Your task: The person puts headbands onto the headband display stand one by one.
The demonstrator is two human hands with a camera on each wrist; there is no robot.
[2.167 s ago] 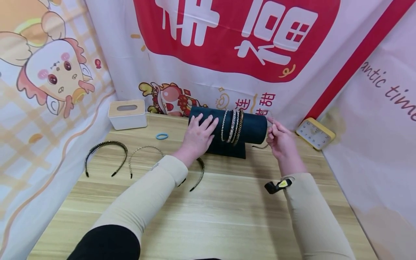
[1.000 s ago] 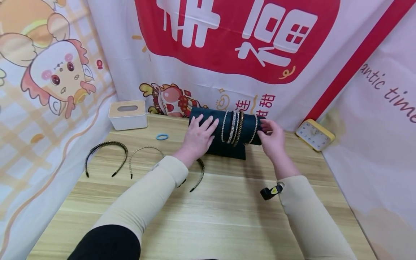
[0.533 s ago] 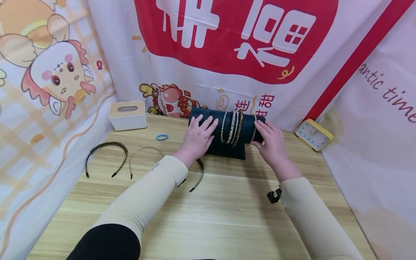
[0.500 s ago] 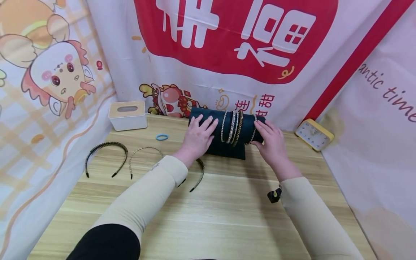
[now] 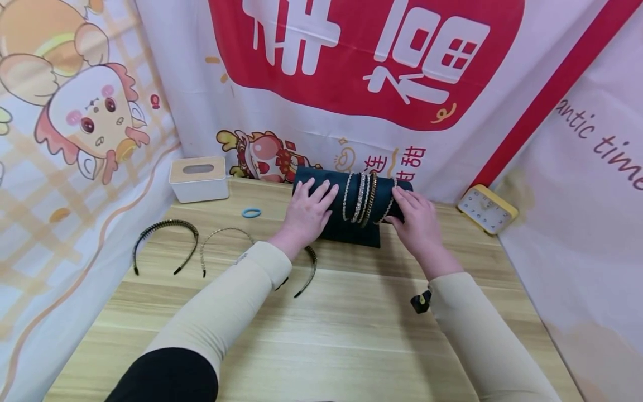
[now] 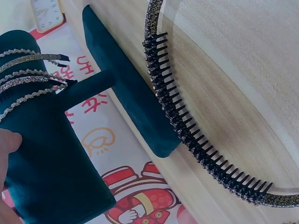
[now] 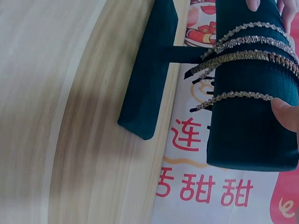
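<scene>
A dark teal roll stand point(image 5: 383, 195) stands at the back of the table. Several beaded headbands point(image 5: 360, 195) sit grouped around the middle of its roll. One slim beaded headband point(image 5: 387, 210) lies apart from them, towards the roll's right end. My right hand point(image 5: 417, 222) holds this one against the roll, thumb in front and fingers over the top; in the right wrist view the thumb point(image 7: 284, 112) covers part of the beaded band point(image 7: 233, 94). With fingers spread, my left hand point(image 5: 303, 215) rests on the roll's left part.
On the table's left lie a dark headband point(image 5: 172, 223) and a thin one point(image 5: 228, 229). A toothed headband point(image 5: 314, 262) is partly hidden by my left arm. Behind are a blue ring point(image 5: 252, 216), a tissue box point(image 5: 198, 188) and, at right, a yellow clock point(image 5: 487, 209).
My right hand has brought the slim headband from beyond the roll's right end onto the roll, then a little further left. My left hand has stayed in place.
</scene>
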